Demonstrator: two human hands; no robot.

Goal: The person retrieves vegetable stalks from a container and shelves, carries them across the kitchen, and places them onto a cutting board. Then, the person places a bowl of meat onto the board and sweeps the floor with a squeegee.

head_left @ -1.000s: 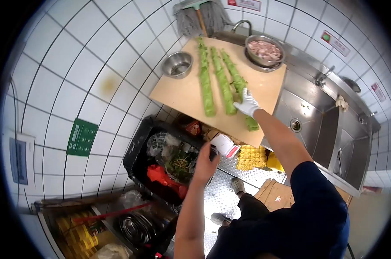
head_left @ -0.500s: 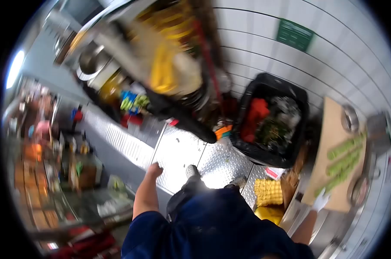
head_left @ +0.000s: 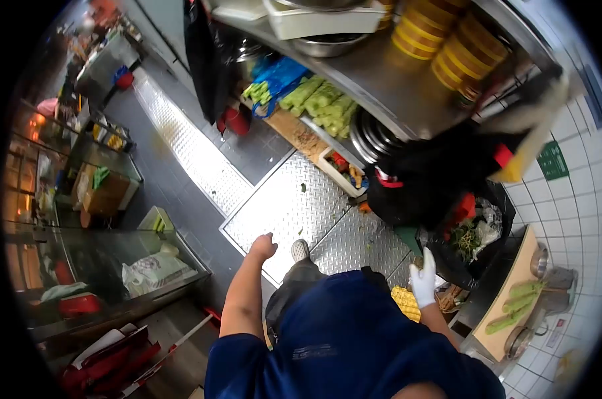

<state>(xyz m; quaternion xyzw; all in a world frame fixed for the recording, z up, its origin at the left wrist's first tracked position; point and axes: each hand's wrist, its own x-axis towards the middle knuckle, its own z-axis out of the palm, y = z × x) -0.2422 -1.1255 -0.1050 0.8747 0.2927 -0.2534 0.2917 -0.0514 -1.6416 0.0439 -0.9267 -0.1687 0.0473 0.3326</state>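
My left hand (head_left: 263,247), bare, hangs over the metal floor with its fingers curled together and nothing visible in it. My right hand (head_left: 422,278) wears a white glove and is raised near the black-lined bin (head_left: 492,256). Its fingers look apart, and no held thing can be made out. Green stalks (head_left: 517,307) lie on the wooden board (head_left: 500,326) at the right, away from both hands.
A metal shelf (head_left: 380,86) holds yellow-banded stacks (head_left: 424,30). Below it lie more green stalks (head_left: 324,106) and a white tray (head_left: 339,174). A glass-sided counter (head_left: 115,266) stands left. Yellow textured material (head_left: 405,302) is beside my right hand.
The view has swung from the board toward the aisle and shelf. My right hand has left the stalks on the board and come in nearer my body. My left hand stays over the floor.
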